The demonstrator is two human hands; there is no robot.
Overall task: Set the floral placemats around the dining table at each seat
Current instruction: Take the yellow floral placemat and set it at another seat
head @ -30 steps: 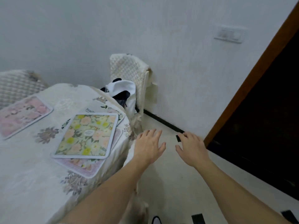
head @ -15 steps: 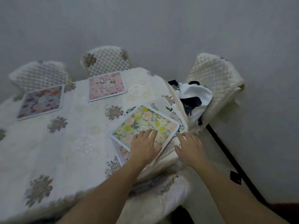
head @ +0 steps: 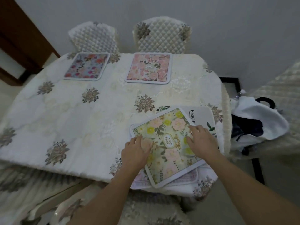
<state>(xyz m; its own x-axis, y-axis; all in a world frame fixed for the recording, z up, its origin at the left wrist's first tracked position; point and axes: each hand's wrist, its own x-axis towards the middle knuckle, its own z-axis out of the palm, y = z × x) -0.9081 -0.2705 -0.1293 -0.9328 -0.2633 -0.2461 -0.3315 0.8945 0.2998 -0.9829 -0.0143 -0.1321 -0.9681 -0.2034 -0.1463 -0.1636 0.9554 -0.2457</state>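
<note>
At the near right corner of the white flowered tabletop (head: 73, 119), a yellow-and-pink floral square placemat (head: 168, 153) tops a pile. The left hand (head: 135, 153) and right hand (head: 202, 142) press flat on it, each grip open. It looks light and bendy, so lift it by its edges.

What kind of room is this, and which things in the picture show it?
Probably a home dining room: a table under an embroidered tablecloth, two quilted chairs at its far side, and a pink placemat and a multicoloured placemat laid before them.
</note>
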